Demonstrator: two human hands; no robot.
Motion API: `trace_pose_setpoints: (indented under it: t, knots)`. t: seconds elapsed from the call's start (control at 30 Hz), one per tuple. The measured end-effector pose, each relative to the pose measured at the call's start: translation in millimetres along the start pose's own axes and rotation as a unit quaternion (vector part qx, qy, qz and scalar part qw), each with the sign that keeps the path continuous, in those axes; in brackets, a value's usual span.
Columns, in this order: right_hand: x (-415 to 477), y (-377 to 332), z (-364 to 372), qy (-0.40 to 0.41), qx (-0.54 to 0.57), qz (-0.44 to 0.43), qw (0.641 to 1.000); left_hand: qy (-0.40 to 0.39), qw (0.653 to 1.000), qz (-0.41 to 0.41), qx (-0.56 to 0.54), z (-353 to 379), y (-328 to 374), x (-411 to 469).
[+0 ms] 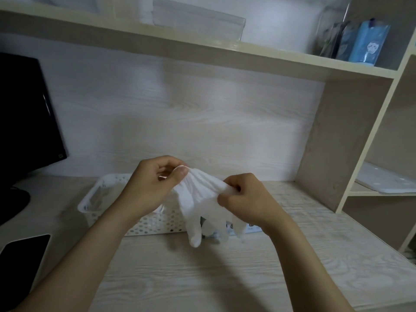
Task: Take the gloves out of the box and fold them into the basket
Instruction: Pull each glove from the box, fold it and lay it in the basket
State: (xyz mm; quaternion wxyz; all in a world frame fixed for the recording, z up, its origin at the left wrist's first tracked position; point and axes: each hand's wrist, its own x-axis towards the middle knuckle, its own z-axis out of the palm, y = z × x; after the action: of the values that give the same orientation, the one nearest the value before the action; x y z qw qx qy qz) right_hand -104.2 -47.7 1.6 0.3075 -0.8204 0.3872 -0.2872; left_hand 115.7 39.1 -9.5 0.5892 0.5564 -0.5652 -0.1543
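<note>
So the thin white disposable glove [200,199] is up in the air, strung between both hands by its cuff. The left hand [155,185] pinches one end of the cuff between thumb and curled fingers, and the right hand [243,199] pinches the other end the same way, a bit lower and to the right. Nothing else is in either hand.

What matters for the next move: the glove's long axis runs pretty much straight down. The cuff is on top, stretched left to right between the hands, and the fingers dangle below them toward the pale wood-grain worktop [202,278]. I can't tell if the tips touch it.

The white perforated plastic basket [157,224] sits to the left and on the far side of the hanging glove. The left hand is over its right end, so that hand is nearer to it. My guess is the fold comes first, fingers brought up to the cuff, then a short trip left and away to drop it in.

There's a blue-and-white thing [253,228] peeking out behind the glove, maybe the box, but it's too hidden to tell.
</note>
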Motion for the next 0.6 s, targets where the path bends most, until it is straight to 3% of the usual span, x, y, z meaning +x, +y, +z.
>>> trace_pose_setpoints:
  t: [0.1, 0.2, 0.5, 0.6]
  knots:
    - [3, -3, 4, 0.011, 0.034, 0.012, 0.999, 0.022, 0.999, -0.019, -0.022, 0, 3, 0]
    - [4, -6, 5, 0.007, 0.146, 0.000, 0.989, 0.046, 0.998, -0.034, -0.017, -2, 4, 1]
    - [7, -3, 13, -0.112, 0.394, -0.028, 0.912, -0.031, 0.995, -0.099, -0.009, -12, 8, -4]
    - [11, -4, 14, -0.113, 0.426, 0.006, 0.898, 0.000, 0.994, -0.103, -0.041, -13, 6, -1]
